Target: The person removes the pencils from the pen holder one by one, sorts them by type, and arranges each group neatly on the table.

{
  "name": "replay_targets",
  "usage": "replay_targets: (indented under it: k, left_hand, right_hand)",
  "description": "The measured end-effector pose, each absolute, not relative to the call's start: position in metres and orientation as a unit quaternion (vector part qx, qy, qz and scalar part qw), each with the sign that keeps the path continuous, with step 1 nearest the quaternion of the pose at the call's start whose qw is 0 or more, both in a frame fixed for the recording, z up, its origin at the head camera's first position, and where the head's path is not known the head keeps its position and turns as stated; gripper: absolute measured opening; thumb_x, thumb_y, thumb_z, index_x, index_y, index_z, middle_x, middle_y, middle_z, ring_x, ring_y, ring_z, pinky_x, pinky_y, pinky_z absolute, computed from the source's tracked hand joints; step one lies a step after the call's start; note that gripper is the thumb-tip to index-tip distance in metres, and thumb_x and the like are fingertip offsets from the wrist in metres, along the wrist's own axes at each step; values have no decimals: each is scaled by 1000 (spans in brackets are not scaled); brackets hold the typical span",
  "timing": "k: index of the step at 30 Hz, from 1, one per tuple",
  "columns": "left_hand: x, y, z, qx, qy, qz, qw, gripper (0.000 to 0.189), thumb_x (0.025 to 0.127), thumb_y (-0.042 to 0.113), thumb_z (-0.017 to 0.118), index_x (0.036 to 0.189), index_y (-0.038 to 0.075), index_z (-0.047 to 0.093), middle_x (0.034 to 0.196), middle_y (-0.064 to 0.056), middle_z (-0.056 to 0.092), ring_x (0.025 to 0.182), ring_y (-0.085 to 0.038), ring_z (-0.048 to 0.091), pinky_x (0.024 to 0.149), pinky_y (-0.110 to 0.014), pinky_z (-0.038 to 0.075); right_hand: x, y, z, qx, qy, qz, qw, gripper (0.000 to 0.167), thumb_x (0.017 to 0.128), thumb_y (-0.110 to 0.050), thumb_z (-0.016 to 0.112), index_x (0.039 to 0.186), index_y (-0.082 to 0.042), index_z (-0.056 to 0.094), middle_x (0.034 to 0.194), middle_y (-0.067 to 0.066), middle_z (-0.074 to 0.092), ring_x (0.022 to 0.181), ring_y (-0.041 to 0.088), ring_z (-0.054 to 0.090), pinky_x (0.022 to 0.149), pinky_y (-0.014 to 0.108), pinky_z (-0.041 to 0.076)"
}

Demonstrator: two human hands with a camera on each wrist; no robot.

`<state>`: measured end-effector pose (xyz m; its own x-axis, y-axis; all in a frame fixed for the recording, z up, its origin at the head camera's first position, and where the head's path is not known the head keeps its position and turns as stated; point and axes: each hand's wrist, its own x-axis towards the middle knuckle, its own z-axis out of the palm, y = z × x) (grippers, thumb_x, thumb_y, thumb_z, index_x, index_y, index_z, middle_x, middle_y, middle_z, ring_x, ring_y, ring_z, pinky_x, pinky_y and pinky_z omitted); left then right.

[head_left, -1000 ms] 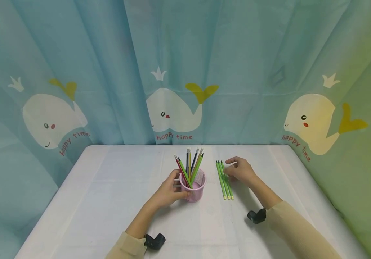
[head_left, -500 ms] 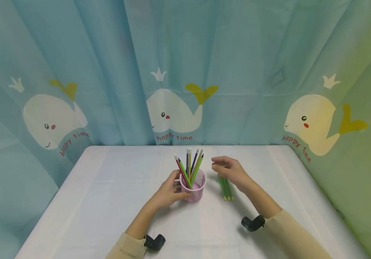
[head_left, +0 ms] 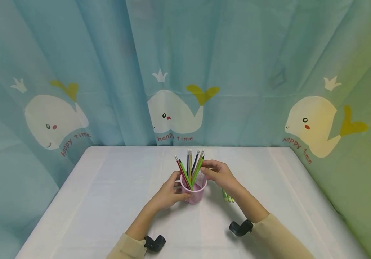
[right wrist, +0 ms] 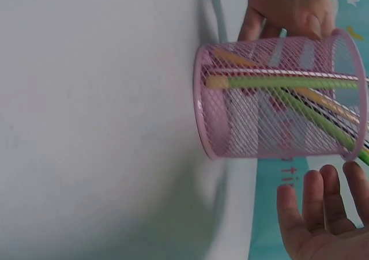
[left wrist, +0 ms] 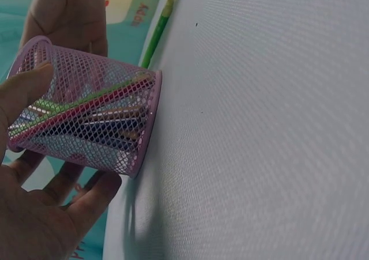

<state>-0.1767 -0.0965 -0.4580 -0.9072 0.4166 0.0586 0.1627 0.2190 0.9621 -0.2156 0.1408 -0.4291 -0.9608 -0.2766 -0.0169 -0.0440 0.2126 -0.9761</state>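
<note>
A pink mesh pencil cup stands upright on the table, holding several pencils, among them green, red and dark ones that lean various ways. My left hand grips its left side, with the thumb across the front of the mesh cup in the left wrist view. Fingers extended, my right hand is by the cup's right rim; in the right wrist view a narrow gap shows between its fingertips and the cup. Green pencils lie on the table, mostly hidden behind the right hand and wrist.
The table has a white cloth. Behind it hangs a blue-green curtain with whale prints. Dark wrist-worn devices stick out near both sleeves.
My right hand has moved left from above the green pencils on the table to the cup's right rim. The left hand keeps its grip on the cup, which stays in place.
</note>
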Motion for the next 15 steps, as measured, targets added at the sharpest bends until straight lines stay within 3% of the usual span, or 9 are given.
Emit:
replay_targets:
  k: [8, 15]
  left_hand:
    - [-176, -97, -459, 188, 777, 592, 104, 77, 82, 10, 81, 144, 6, 36, 143, -22, 47, 127, -44, 53, 104, -51, 50]
    - [-178, -97, -460, 192, 773, 596, 101, 77, 82, 9, 81, 144, 6, 37, 142, -22, 47, 127, -44, 53, 104, -51, 50]
  right_hand:
    - [-214, 133, -430, -76, 781, -615, 82, 30, 95, -20, 68, 116, 1, 66, 112, 11, 70, 98, 14, 63, 88, 39, 59]
    - [-214, 135, -431, -79, 776, -622, 69, 22, 94, -17, 69, 105, 3, 66, 102, 8, 69, 94, 17, 63, 83, 33, 60]
